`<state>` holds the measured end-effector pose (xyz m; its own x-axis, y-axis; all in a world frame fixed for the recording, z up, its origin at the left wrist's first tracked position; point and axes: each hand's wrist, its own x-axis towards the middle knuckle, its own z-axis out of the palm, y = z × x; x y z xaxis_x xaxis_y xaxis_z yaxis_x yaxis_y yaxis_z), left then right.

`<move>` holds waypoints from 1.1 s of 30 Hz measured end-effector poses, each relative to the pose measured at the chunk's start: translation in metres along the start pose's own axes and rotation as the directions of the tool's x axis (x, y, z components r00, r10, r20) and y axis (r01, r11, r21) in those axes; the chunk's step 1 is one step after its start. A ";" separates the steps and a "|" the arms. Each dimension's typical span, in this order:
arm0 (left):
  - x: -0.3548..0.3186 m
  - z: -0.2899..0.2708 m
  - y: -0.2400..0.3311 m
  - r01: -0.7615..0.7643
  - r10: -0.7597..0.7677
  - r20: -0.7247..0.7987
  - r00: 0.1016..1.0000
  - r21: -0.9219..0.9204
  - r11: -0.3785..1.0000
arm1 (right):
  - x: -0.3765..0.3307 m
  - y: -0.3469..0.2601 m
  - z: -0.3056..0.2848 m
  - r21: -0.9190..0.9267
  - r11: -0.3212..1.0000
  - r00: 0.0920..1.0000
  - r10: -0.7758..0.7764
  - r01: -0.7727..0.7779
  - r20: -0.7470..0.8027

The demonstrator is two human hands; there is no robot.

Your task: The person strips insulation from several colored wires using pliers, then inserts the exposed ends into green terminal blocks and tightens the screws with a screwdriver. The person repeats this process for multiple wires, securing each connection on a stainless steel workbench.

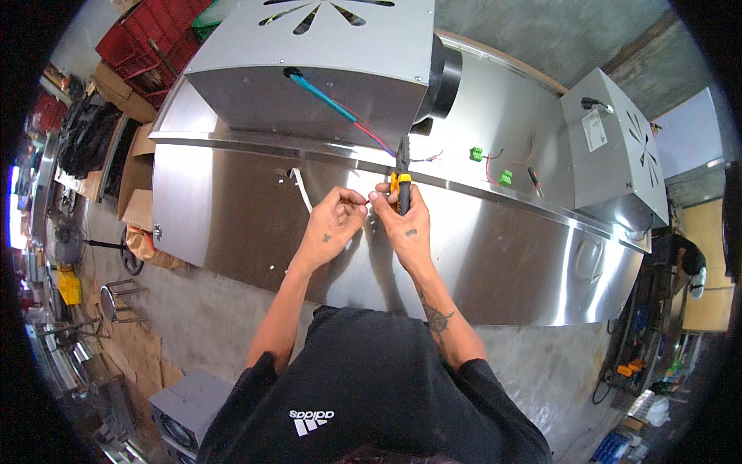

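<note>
- Step in hand, as judged: the end of a thin wire is being worked with a hand tool, over the sloped face of a stainless steel hood.
- The right hand is clenched around a yellow-and-black handled tool, held upright with its dark tip pointing up toward the hood's ridge.
- The left hand is pinched at the fingertips on a thin red wire, which is held just beside the tool's handle; both hands are nearly touching.
- A bundle of blue and red leads is seen coming out of a hole in the grey fan housing and running down toward the tool.
- Next move, as judged: a steady pinch on the wire and fine alignment of the tool's tip are called for, since the wire is thin and slack.
- Two green terminal blocks and a small screwdriver lie well apart, to the right on the upper shelf.
- Hard to make out: the tool's kind (cutter or stripper), whether its tip is closed on anything, and the wire's free end, which is covered by fingers.
- A second grey housing is bent by the lens rim.
</note>
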<state>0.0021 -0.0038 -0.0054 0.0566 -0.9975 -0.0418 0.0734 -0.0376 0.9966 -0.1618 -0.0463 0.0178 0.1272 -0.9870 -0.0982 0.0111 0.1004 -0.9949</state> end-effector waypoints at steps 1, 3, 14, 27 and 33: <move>0.000 0.000 -0.002 -0.010 0.010 0.007 1.000 0.001 1.000 | 0.000 -0.002 0.000 0.001 1.000 1.000 0.022 -0.022 -0.004; 0.000 0.001 -0.002 0.006 -0.006 0.005 1.000 0.006 1.000 | 0.002 0.006 0.000 0.020 1.000 1.000 -0.021 0.021 -0.009; 0.003 0.001 0.004 0.080 -0.094 -0.068 0.993 -0.187 0.979 | -0.022 0.019 0.005 0.110 0.984 0.987 -0.131 0.141 -0.096; -0.006 -0.015 0.039 0.115 -0.115 0.050 0.992 0.006 0.993 | -0.037 0.026 -0.031 -0.127 0.990 0.964 0.098 -0.068 0.246; -0.009 -0.016 0.038 0.084 -0.084 0.045 0.995 0.022 0.996 | -0.046 0.035 -0.030 -0.161 0.980 0.907 0.168 -0.113 0.386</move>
<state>0.0206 0.0043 0.0322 0.0054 -0.9924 -0.1226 0.0555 -0.1221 0.9910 -0.1974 -0.0009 -0.0129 0.5003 -0.8299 -0.2468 -0.1633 0.1895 -0.9682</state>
